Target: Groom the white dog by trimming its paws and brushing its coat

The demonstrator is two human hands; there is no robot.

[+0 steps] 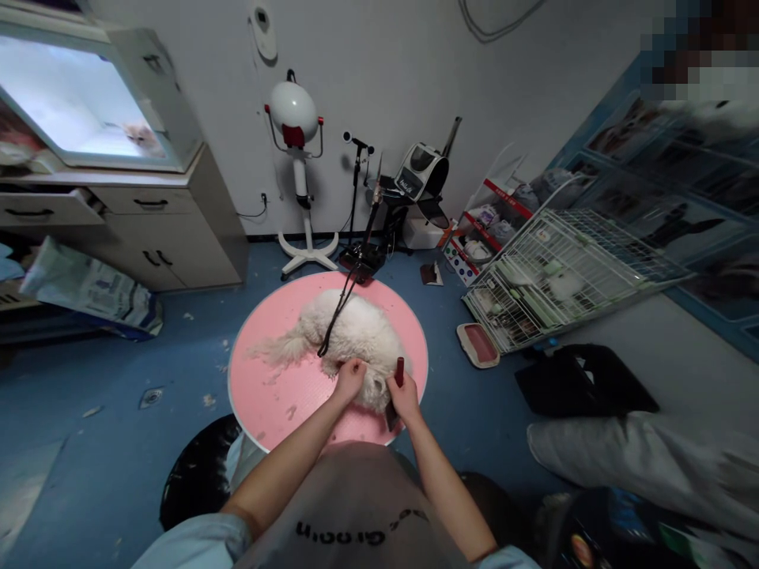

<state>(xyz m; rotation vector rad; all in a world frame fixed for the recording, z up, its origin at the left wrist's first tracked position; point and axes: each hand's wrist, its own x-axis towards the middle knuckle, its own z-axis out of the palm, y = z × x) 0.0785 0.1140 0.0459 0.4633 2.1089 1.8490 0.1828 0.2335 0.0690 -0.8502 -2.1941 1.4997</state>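
Note:
A white, curly-coated dog [364, 324] lies on the round pink table [266, 419], its tail stretching left. My left hand [351, 379] is closed against its coat near the head end, apparently on a pinch of fur; the fingertips are hidden. In my closed right hand [405, 397] is a grooming brush [400, 368] with a dark red handle. Its dark flat head points down beside the dog's head, and its face is hard to make out. A black strap loop [333, 328] hangs over the dog's back.
Behind the table stand a white dryer on a stand [307, 253] and a pet carrier [420, 170]. A wire cage [551, 276] with a white animal is to the right, near another person's grey-clad leg [640, 454]. A black stool [198, 478] sits lower left.

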